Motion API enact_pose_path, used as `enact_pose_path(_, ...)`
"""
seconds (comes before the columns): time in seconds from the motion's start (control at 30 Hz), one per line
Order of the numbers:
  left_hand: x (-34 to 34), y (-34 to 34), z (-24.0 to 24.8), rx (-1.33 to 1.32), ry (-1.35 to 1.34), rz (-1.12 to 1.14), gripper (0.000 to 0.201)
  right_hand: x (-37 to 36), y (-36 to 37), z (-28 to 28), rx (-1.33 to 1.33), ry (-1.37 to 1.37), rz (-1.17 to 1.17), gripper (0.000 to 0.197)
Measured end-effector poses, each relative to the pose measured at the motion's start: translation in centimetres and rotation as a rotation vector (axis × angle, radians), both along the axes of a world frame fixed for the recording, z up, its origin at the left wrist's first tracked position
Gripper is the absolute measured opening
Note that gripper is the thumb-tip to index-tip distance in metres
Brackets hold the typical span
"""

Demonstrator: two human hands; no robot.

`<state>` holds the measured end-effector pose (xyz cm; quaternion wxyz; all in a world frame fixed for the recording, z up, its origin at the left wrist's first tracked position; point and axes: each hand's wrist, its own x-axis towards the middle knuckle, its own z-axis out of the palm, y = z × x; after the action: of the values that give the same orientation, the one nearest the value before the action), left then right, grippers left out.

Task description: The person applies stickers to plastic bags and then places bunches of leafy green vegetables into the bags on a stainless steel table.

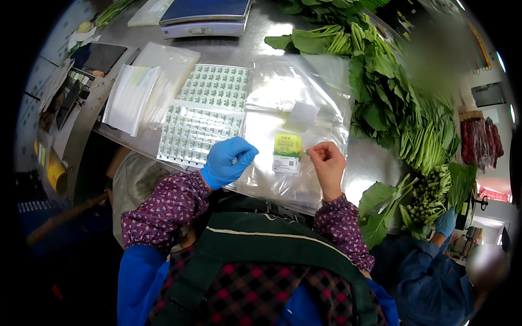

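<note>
Two hands rest on my clear plastic bag (283, 157) at the desk's (228, 49) near edge: my gloved left hand (225, 162) lies loosely curled, gripping nothing. At three o'clock from the bag's yellow-green label (286, 152), my bare right hand (328, 163) pinches something too small to tell; leafy greens (380, 98) lie farther at three.

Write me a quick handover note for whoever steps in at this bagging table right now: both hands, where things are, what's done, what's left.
Left hand, blue glove, rests on the clear plastic bags beside the label sheets.
Right hand, bare, fingers pinched at the bag's surface just right of the yellow-green label.
Done: one label is on the top bag.
Left: the bags look empty; leafy greens lie piled to the right, many labels remain on the sheets.
</note>
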<state>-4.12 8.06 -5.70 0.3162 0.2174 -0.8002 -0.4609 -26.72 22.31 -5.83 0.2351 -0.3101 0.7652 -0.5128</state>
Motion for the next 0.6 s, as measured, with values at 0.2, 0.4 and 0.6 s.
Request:
enact_pose_path(0.2, -0.4, -0.4, -0.5, -0.107, -0.1, -0.091, 0.01, -1.0, 0.0, -0.1, 0.038, -0.06, 0.121, 0.01)
enact_pose_path(0.4, -0.6, -0.4, -0.1, -0.148, -0.133, -0.243, 0.012, -0.7, -0.6, -2.6, 0.12, -0.076, 0.102, 0.01)
enact_pose_path(0.6, -1.0, -1.2, -2.0, -0.308, -0.279, -0.293, 0.017, 0.7, -1.6, -2.7, 0.204, 0.246, 0.17, 0.014)
